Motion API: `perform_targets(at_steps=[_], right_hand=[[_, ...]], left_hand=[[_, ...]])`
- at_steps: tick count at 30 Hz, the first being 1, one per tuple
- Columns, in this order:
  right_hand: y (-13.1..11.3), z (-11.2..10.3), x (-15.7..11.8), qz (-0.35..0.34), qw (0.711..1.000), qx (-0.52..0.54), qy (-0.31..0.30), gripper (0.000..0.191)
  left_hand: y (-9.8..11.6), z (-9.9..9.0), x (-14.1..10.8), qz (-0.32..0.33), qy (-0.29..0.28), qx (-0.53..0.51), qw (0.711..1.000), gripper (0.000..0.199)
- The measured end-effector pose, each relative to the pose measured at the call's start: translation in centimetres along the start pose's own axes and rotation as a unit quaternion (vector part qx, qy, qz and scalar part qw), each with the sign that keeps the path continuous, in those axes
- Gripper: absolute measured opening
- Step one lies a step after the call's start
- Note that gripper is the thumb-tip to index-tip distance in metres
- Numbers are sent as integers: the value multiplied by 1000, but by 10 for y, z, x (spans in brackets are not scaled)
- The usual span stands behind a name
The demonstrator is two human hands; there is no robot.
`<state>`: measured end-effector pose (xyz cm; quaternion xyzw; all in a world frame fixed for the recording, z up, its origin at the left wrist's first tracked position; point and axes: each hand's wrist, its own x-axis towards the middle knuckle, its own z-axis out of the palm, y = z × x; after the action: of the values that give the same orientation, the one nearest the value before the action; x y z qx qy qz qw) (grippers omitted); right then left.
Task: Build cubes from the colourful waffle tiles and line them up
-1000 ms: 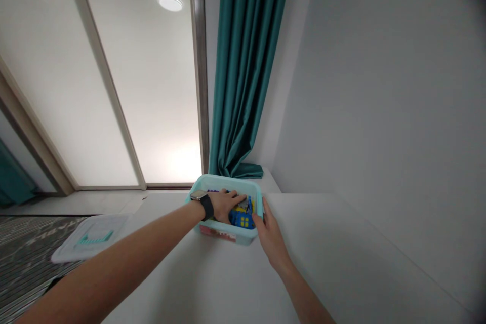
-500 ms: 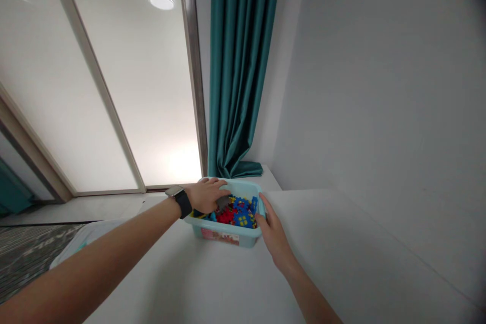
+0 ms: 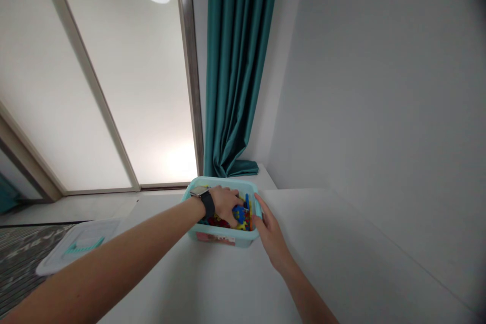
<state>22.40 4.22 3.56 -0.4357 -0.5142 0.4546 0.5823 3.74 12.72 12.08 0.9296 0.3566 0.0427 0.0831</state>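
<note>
A light-blue plastic bin [image 3: 243,238] stands on the white surface, holding a heap of red, blue and yellow toy building pieces [image 3: 239,212]. My left hand [image 3: 225,204], with a dark-banded watch on its wrist, is inside the bin on top of the pieces. Its thumb and fingers are spread apart over them; the fingertips are partly hidden. At the bin's right end, my right hand [image 3: 270,230] grips the rim, thumb toward the near side and fingers along the outer wall.
Left of my forearm lies a translucent lid [image 3: 56,255] with a teal handle. A green curtain [image 3: 239,71] hangs behind the bin, beside frosted sliding doors [image 3: 152,101]. A grey wall [image 3: 379,76] rises at the right.
My left hand has moved right and deeper into the bin, now covering the middle of the heap. A grey piece seen near its fingers is no longer visible. My right hand keeps its grip.
</note>
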Motion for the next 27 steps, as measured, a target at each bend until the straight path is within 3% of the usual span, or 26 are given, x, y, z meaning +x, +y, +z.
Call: perform_targets(at_steps=[5, 7, 8, 10, 12, 13, 16, 18, 23, 27], right_hand=[[-1, -7, 7, 30, 999, 23, 3, 67], [-2, -11, 9, 51, 999, 19, -5, 69], [-3, -12, 10, 57, 998, 15, -7, 70], [-5, -13, 10, 62, 998, 7, 2, 71], [-8, -11, 9, 60, 998, 3, 20, 72], [-10, -9, 10, 63, 998, 3, 27, 73], [-22, -1, 13, 75, 996, 12, 37, 78], [-34, 3, 17, 58, 997, 19, 38, 79], [-53, 7, 22, 47, 998, 23, 33, 77], [-45, 4, 19, 31, 999, 22, 23, 77]], left_hand=[[-16, -21, -36, 30, -10, -13, 999, 40], [-20, -24, -60, 29, 12, -28, 999, 56], [-23, -24, -73, 26, 53, -66, 996, 60], [-29, -21, -97, -43, 151, -160, 975, 58], [-34, -14, -116, -207, 234, -287, 906, 58], [-36, -10, -122, -242, 233, -308, 890, 59], [-36, 1, -129, -279, 203, -360, 867, 57], [-32, 4, -127, -289, 212, -379, 853, 55], [-23, -9, -120, -301, 247, -399, 830, 50], [-15, -16, -122, -296, 277, -405, 820, 49]])
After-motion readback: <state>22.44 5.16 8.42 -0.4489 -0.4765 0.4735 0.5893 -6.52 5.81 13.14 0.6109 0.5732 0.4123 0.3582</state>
